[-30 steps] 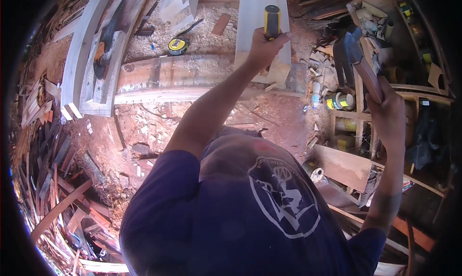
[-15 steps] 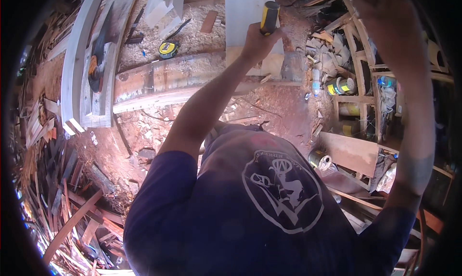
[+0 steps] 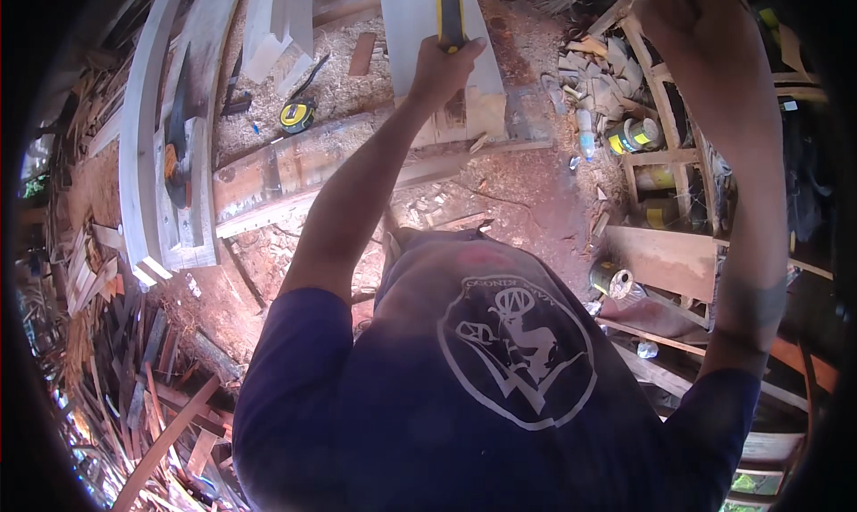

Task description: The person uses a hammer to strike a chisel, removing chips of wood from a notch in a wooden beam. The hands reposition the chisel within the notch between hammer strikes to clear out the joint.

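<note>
My left hand (image 3: pixel 444 68) is wrapped round the yellow-and-black handle (image 3: pixel 450 19) of what looks like a chisel. The tool stands upright over a pale wooden board (image 3: pixel 406 16), and its lower end is hidden by my hand. Up at the top right, my right hand (image 3: pixel 692 21) is raised close to the camera. It is dark and smeared, so its fingers and anything in them cannot be made out. A yellow and black tape measure (image 3: pixel 297 116) lies on the shavings left of the board.
A handsaw (image 3: pixel 175 168) rests on long planks (image 3: pixel 143 128) at the left. A thick timber (image 3: pixel 290 159) crosses under the board. Offcuts, a plastic bottle (image 3: pixel 586 135) and a yellow-labelled can (image 3: pixel 633 137) lie right, beside a wooden frame (image 3: pixel 661 101). Scrap strips (image 3: pixel 170 441) heap at lower left.
In the picture, my left hand and the chisel have shifted left and slightly up, while the board has shifted left too. My right hand stays raised at the top right.
</note>
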Motion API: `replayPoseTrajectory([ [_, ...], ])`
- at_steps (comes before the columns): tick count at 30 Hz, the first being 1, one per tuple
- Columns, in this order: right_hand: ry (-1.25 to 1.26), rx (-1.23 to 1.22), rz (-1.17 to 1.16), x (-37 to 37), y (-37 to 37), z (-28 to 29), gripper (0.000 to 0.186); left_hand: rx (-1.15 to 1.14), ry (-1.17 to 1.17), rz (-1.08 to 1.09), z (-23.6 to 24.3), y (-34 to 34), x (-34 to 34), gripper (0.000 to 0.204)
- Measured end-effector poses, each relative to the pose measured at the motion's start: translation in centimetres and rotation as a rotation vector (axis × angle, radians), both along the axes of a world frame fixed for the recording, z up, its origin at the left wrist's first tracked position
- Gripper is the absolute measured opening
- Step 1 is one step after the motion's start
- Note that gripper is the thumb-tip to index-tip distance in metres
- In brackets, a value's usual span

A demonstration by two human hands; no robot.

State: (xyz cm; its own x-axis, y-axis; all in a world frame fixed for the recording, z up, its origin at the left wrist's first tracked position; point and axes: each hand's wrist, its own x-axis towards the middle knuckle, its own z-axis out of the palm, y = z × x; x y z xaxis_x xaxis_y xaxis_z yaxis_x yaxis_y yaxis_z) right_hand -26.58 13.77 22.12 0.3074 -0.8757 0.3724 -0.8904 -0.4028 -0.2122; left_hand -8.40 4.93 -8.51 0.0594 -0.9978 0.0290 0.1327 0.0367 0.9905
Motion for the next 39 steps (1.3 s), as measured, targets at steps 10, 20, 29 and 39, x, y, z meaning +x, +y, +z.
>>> replayPoseTrajectory([
  [10,0.057,0.136,-0.120,-8.1,0.4,-5.3,0.023,-0.123,0.089,0.029,1.7,1.6,-0.9,0.032],
  [20,0.117,-0.022,0.179,-5.1,-1.4,-4.7,0.022,-0.103,0.045,0.105,0.2,2.4,-2.8,0.035],
  [29,0.169,-0.077,0.014,1.5,0.6,0.8,0.015,-0.124,0.038,0.019,0.6,2.5,-3.0,0.037],
  [39,0.306,0.059,0.161,-2.3,-5.4,-4.5,0.025,-0.113,-0.114,0.044,0.0,2.7,-2.8,0.031],
])
